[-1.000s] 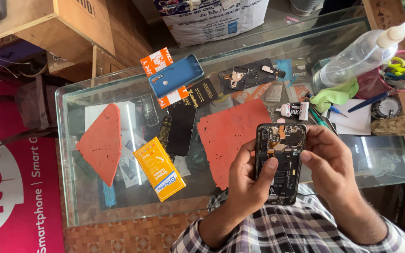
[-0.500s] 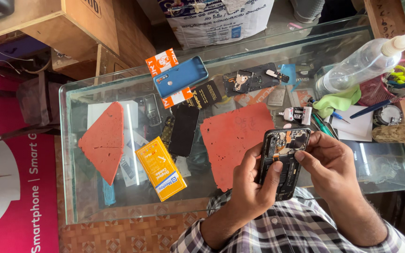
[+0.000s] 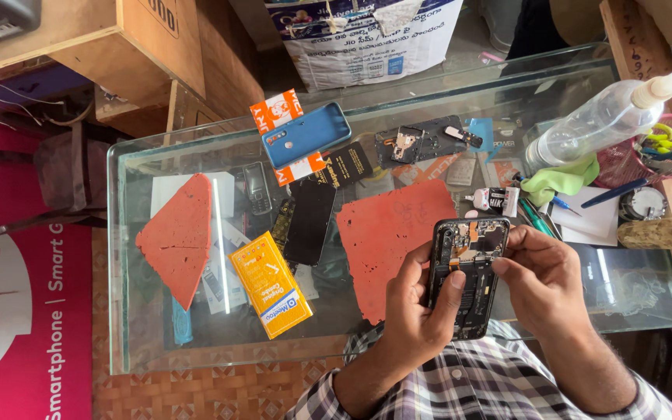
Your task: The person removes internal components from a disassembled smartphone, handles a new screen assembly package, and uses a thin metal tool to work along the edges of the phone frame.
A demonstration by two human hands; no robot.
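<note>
From my head view, left hand (image 3: 418, 307) fingers wrapped around the opened phone (image 3: 467, 276), held above the glass desk (image 3: 219, 342), right hand (image 3: 546, 284) fingertips pinching at its upper edge, red mat (image 3: 386, 237) just beside, yellow box (image 3: 271, 284) further left.

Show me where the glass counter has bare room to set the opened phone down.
Bare glass lies right of the right hand, below the white paper. The two red mats are bare. The far right, around the spray bottle and green cloth, is crowded.
</note>
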